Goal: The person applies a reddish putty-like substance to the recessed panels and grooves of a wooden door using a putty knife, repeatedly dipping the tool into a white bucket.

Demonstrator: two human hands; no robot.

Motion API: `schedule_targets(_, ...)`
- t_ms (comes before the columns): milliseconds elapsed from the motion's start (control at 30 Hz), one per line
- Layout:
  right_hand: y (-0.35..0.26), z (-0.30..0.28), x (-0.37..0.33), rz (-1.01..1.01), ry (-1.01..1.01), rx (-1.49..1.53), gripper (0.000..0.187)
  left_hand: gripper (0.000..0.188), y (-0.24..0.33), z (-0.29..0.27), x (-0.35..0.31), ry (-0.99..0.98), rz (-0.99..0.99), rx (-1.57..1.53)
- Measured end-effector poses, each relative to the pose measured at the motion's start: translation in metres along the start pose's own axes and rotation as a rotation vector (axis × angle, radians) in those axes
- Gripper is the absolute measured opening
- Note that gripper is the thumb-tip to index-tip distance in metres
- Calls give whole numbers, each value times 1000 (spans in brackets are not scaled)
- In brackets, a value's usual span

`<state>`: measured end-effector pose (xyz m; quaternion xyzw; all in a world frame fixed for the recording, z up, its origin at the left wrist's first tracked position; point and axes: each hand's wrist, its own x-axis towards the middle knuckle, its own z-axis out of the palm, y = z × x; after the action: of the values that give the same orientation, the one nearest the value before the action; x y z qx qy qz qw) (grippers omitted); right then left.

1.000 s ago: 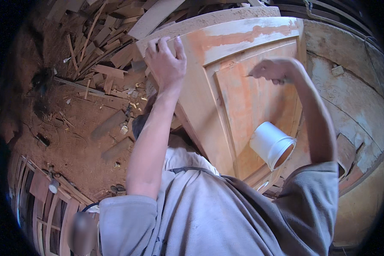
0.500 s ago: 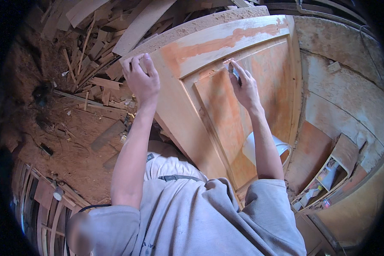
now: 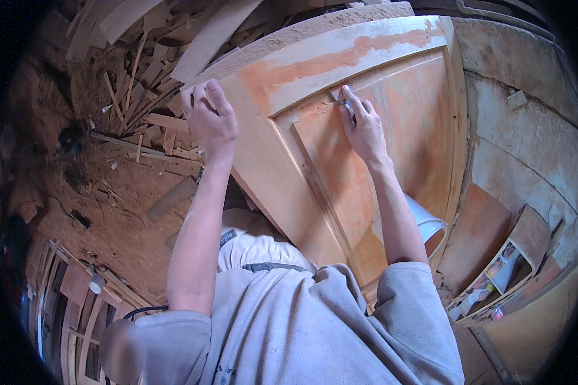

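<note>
A panelled wooden door (image 3: 279, 173) lies in front of me, with an orange-brown filler smear (image 3: 340, 61) along its far rail and more patches on its raised panel. My right hand (image 3: 365, 125) is closed around a small putty knife (image 3: 335, 96). The blade meets the groove where the panel borders the far rail; fingers cover most of the tool. Above the door's far left corner is my left hand (image 3: 212, 122), its fingers loosely bent and apart, with nothing visible in them. Whether it touches the wood I cannot tell.
A white bucket (image 3: 424, 221) lies on its side on the door, partly behind my right forearm. Offcuts (image 3: 164, 131) are heaped at the far left beside brown, littered ground. To the right stands an open box-like shelf (image 3: 504, 269) holding small items.
My right hand has turned and shifted slightly, bringing the putty knife a little left along the groove. My left hand stays nearly in place. The door and bucket appear slightly farther right in view.
</note>
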<state>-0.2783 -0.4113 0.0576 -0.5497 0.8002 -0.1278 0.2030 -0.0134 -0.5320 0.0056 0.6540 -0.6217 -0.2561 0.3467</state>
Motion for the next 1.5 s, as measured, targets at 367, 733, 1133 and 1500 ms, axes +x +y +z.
schedule_targets(367,-12,-17,3,93,-74,-100,38,48,0,0,0,-18,-21,1)
schedule_targets(733,-18,-77,10,562,-323,754,33,39,-5,5,1,29,11,-17)
schedule_targets(1133,-19,-52,9,397,-256,221,31,49,-3,2,0,14,10,5)
schedule_targets(1500,-16,-36,17,134,-148,40,35,49,3,2,1,44,-14,17)
